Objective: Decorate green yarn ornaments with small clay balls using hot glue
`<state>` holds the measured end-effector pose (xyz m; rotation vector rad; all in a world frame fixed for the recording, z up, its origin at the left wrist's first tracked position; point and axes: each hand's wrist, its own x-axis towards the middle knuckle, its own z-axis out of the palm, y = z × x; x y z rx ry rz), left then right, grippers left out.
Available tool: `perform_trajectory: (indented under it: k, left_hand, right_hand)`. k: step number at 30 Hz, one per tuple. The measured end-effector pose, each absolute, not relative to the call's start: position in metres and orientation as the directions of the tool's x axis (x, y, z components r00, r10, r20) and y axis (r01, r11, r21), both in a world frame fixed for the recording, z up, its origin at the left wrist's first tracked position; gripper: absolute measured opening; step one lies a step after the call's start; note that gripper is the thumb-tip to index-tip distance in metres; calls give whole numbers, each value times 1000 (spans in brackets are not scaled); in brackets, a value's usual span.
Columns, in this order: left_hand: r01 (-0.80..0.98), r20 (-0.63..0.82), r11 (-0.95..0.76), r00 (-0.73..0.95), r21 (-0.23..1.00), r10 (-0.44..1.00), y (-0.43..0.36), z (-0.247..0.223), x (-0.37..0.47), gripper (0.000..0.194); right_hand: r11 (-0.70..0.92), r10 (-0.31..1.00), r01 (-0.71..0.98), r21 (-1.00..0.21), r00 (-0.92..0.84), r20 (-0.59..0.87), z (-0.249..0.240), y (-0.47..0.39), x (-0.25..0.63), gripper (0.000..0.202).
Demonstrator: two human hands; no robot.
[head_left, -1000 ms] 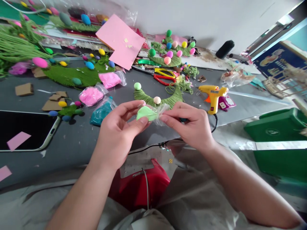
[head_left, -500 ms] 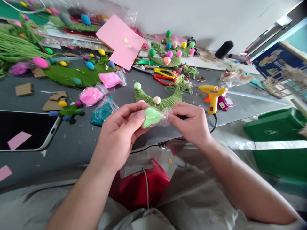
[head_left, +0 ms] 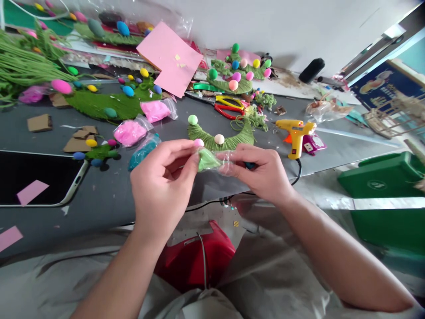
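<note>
Between my two hands is a small clear bag of light green modelling clay (head_left: pixel 208 160), held above the table's front edge. My left hand (head_left: pixel 162 177) pinches the clay-filled end between thumb and fingers. My right hand (head_left: pixel 262 170) grips the twisted, see-through end of the bag, and a bit of dark blue shows among its fingers. Just behind the bag lies a crescent wrapped in green yarn (head_left: pixel 229 141), with a pale green ball (head_left: pixel 192 119), a cream ball (head_left: pixel 219 139) and a pink ball (head_left: pixel 198 142) on it.
Left of the crescent lie bags of pink clay (head_left: pixel 130 132) and teal clay (head_left: pixel 142 153), and a phone (head_left: pixel 36 177). A yellow glue gun (head_left: pixel 295 133) stands at the right, its cord over the edge. Behind are red-handled pliers (head_left: pixel 227 110) and pink paper (head_left: pixel 171 57). Green bins (head_left: pixel 381 177) stand at right.
The green clay in the bag looks narrower and tilted, and my left hand has turned slightly around it. My right hand's fingers have shifted along the bag's clear end. The view has shifted slightly.
</note>
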<state>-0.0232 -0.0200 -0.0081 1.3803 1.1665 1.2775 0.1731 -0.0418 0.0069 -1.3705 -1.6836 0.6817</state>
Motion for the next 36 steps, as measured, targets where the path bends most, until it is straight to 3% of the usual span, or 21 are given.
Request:
perform_trajectory:
  k: [6, 19, 27, 30, 36]
  left_hand:
    - [-31, 82, -81, 64, 996, 995, -22, -8, -20, 20]
    - [30, 83, -99, 339, 995, 937, -16, -17, -29, 16]
    - [35, 105, -109, 84, 993, 991, -15, -12, -25, 15]
    - [61, 121, -125, 65, 990, 990, -12, -9, -27, 12]
    - [-107, 26, 5, 295, 994, 955, -12, -11, -26, 33]
  right_hand:
    - [257, 959, 537, -803, -40, 280, 1, -44, 167, 25]
    - [256, 958, 548, -796, -31, 286, 2, -49, 161, 18]
    - [334, 921, 614, -715, -50, 387, 2, -44, 163, 17]
    - [315, 928, 630, -710, -47, 370, 2, -44, 166, 13]
    - [263, 934, 611, -747, 35, 357, 0, -45, 166, 13]
